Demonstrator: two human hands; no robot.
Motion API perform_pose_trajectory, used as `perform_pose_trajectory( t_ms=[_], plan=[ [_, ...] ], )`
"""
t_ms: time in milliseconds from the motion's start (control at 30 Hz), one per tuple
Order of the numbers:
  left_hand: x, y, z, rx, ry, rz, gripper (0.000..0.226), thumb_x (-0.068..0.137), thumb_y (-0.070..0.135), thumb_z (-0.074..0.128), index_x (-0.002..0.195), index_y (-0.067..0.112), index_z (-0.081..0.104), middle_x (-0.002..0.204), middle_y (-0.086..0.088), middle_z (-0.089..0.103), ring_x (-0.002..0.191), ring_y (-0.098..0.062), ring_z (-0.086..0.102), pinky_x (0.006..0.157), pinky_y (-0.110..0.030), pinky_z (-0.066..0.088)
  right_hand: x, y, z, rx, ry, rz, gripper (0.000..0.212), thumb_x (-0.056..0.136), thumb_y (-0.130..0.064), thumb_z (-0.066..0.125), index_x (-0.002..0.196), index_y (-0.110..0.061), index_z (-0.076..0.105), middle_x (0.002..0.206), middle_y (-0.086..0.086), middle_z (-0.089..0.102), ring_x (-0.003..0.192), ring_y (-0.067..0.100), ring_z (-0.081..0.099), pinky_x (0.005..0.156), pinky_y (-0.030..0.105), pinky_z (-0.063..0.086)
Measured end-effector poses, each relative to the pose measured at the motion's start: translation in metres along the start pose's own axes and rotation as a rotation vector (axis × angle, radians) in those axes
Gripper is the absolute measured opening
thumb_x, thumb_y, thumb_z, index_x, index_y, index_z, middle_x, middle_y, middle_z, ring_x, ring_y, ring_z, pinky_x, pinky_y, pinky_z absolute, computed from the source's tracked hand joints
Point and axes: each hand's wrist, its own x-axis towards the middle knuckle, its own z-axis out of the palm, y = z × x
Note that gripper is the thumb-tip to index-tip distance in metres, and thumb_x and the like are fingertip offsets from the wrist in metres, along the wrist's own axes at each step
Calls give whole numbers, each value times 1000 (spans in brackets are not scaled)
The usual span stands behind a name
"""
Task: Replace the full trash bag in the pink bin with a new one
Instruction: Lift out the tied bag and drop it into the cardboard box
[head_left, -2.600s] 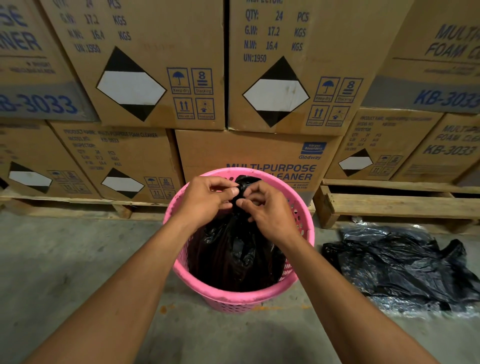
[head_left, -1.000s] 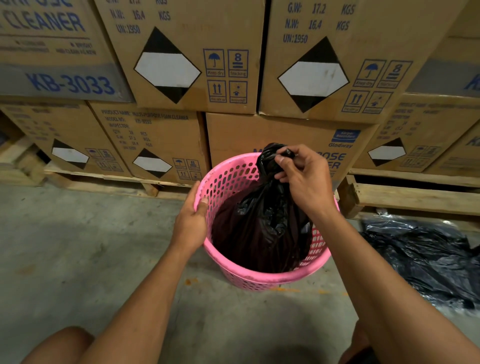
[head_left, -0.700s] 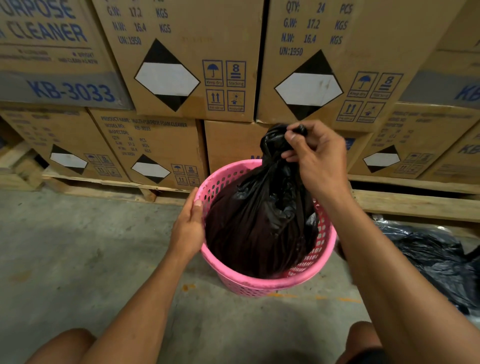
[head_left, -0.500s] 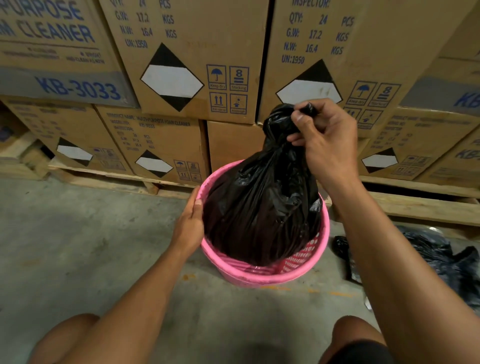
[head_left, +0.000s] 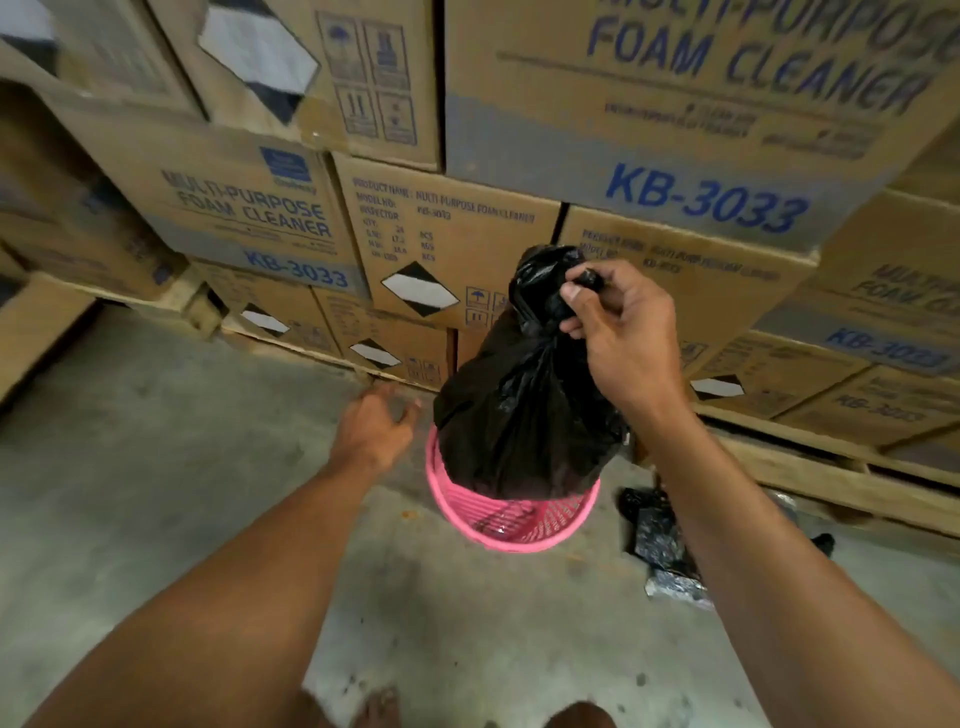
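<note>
The full black trash bag (head_left: 519, 415), tied at the top, hangs above the pink bin (head_left: 519, 519), and its bottom covers most of the bin's opening. My right hand (head_left: 618, 332) is shut on the bag's knotted neck. My left hand (head_left: 374, 426) hovers just left of the bin's rim with its fingers spread, apart from the rim and holding nothing. The pink bin stands on the concrete floor; only its near wall and rim show below the bag.
Stacked cardboard boxes (head_left: 447, 234) on wooden pallets (head_left: 810, 478) form a wall right behind the bin. A loose black plastic bag (head_left: 660, 540) lies on the floor to the bin's right, partly behind my right forearm. My knees show at the bottom edge.
My right hand has lifted the tied bag up out of the bin. My left hand has let go of the bin's rim. The view has risen and swung to the right.
</note>
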Motion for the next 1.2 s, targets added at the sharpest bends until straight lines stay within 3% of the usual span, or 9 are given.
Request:
perform_pose_trajectory(
  t_ms=[167, 467, 600, 733, 833, 1200],
  plan=[
    [-63, 42, -120, 133, 21, -27, 54, 87, 54, 64, 132, 24, 60, 126, -10, 67, 107, -31, 66, 89, -38, 56, 1, -116, -10, -63, -110, -11, 10, 100, -23, 63, 109, -25, 66, 89, -7, 73, 70, 8, 70, 80, 43, 61],
    [-138, 45, -308, 150, 137, -108, 74, 87, 61, 60, 144, 15, 49, 139, -14, 59, 121, -34, 60, 98, -37, 49, -4, -270, 42, -65, -260, -96, 8, 100, -24, 63, 102, -31, 66, 89, -6, 75, 71, 10, 70, 83, 46, 59],
    [-161, 14, -369, 177, 186, -146, 79, 84, 68, 57, 145, 18, 48, 140, -13, 58, 124, -32, 57, 99, -39, 49, -17, -314, 91, -65, -310, -129, 23, 100, -20, 63, 88, -40, 59, 86, -8, 73, 69, 13, 69, 83, 47, 58],
    [-171, -28, -423, 171, 223, -179, 81, 84, 68, 57, 144, 13, 49, 143, -12, 55, 128, -30, 54, 102, -38, 46, -26, -347, 152, -61, -385, -135, 6, 100, -22, 63, 105, -25, 66, 84, -7, 71, 69, 9, 69, 83, 47, 59],
    [-170, -67, -465, 172, 251, -213, 80, 86, 68, 56, 144, 13, 49, 142, -12, 57, 126, -30, 55, 100, -38, 47, -31, -368, 205, -90, -417, -162, 14, 100, -25, 63, 113, -21, 67, 84, -9, 72, 67, 2, 68, 82, 43, 60],
    [-117, -223, -623, 172, 287, -260, 80, 85, 67, 54, 147, 16, 47, 141, -9, 59, 123, -30, 58, 97, -38, 50, -45, -451, 428, -57, -533, -151, 6, 100, -19, 62, 102, -20, 67, 90, -2, 73, 76, 14, 71, 85, 46, 59]
  ],
)
